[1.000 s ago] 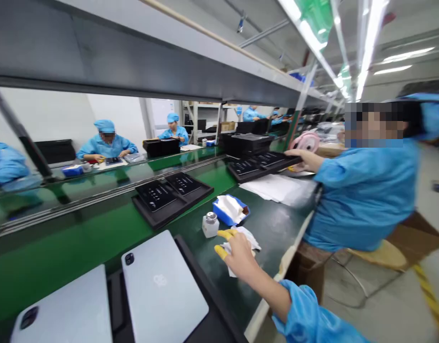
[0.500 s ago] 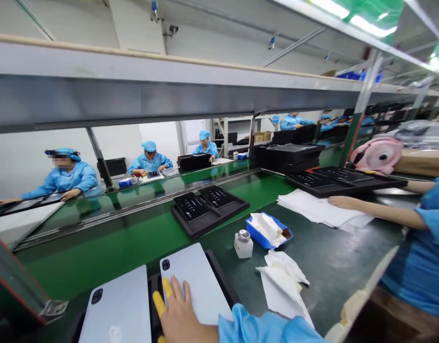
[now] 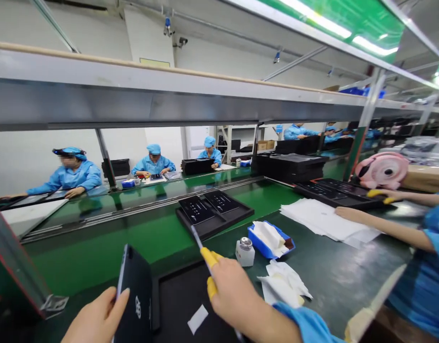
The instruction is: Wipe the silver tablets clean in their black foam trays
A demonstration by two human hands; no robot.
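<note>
Low at the front of the bench, the left hand (image 3: pixel 96 318) reaches in from the near side, thumb and fingers pinched on the edge of a tablet (image 3: pixel 137 290). That one stands tipped up on its side just beyond the hand, its dark face turned rightward with a pale logo on it and a thin lilac-silver rim. The right forearm, blue sleeve pushed back, slants in from the right; the right hand (image 3: pixel 233 288), yellow covers on some fingertips, grips a second tablet (image 3: pixel 196 236), which I see nearly edge-on, a slim pale line running out past the fingers. I can't make out its faces. Between the two hands lies a black tray (image 3: pixel 181 290), with a white slip (image 3: pixel 198 319) in it.

Just past the right hand stand a small bottle (image 3: pixel 245 255) with a metal top and a blue box (image 3: pixel 261 247) of white wipes. Beyond, on the green belt (image 3: pixel 140 233), another black tray (image 3: pixel 240 216) carries two dark-faced tablets. Across the line, co-workers in blue sit bent over their work.
</note>
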